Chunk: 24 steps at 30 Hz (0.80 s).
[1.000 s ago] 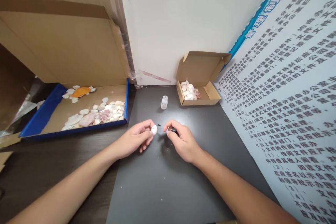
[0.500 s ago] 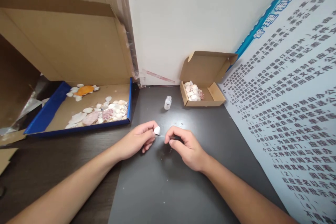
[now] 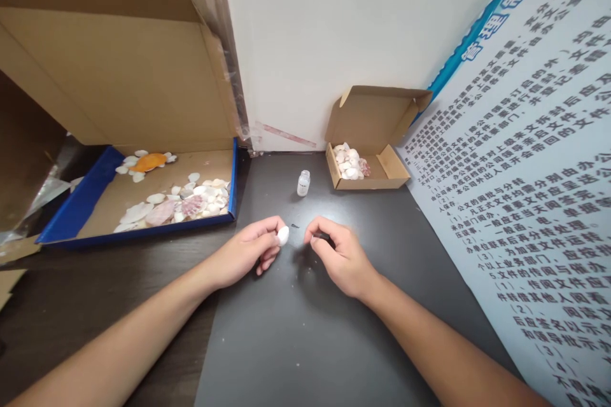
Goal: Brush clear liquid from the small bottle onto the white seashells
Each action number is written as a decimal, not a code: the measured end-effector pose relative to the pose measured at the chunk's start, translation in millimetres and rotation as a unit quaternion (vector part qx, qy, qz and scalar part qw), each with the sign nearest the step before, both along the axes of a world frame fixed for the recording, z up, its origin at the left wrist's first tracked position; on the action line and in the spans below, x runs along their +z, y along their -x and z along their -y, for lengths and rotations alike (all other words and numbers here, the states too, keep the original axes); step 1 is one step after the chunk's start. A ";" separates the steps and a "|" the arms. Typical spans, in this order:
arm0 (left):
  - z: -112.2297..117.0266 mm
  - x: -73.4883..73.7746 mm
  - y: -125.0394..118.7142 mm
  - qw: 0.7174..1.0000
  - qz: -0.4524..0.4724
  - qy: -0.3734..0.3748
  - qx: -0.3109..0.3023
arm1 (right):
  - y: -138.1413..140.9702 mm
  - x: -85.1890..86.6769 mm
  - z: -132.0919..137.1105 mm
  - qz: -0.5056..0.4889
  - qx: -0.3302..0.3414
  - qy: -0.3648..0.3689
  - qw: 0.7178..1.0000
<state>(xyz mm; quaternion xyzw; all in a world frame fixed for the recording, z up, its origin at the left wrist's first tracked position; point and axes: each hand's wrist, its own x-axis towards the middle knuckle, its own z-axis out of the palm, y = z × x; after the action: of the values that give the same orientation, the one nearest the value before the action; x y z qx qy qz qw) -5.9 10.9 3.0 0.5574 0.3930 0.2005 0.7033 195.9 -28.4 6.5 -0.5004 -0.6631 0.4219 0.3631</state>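
Observation:
My left hand [image 3: 258,243] pinches a small white seashell [image 3: 283,235] between thumb and fingers, just above the dark mat. Across a short gap to its right, my right hand [image 3: 338,253] is closed in a pinch, thumb against fingertips. A tiny pale bit shows at those fingertips, too small to name. On the mat between the hands lies a thin dark sliver [image 3: 295,226]. Beyond them stands a small clear bottle [image 3: 303,184] with no cap on it.
A blue-edged cardboard box [image 3: 95,194] at left holds loose seashells [image 3: 193,205] and an orange turtle-like piece [image 3: 149,161] ringed with shells. At back right, a small open carton [image 3: 382,184] contains more shells [image 3: 350,162]. A white wall and a printed poster [image 3: 525,191] border the dark mat [image 3: 296,343].
My right hand has drawn slightly away from the shell, up and to the right. The dark-tipped thin thing seen at the shell's edge no longer shows there. My left hand keeps the shell.

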 end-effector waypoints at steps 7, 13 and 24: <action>-0.1 0.4 -1.1 0.999 0.027 -0.001 0.021 | -0.9 -3.4 -2.1 0.018 -0.007 0.026 0.999; 4.9 7.7 -0.9 0.984 0.168 -0.003 0.059 | 1.5 -10.0 0.6 -0.074 0.016 0.036 0.996; 17.2 11.3 -5.0 0.977 0.212 -0.009 0.002 | 1.1 -7.6 4.7 0.129 0.000 -0.085 0.988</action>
<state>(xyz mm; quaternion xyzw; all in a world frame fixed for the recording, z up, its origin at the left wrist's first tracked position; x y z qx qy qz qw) -0.9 -6.3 14.3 0.5074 0.2342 0.3195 0.7653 194.8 -33.1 -1.1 -0.5183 -0.7377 0.2958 0.3157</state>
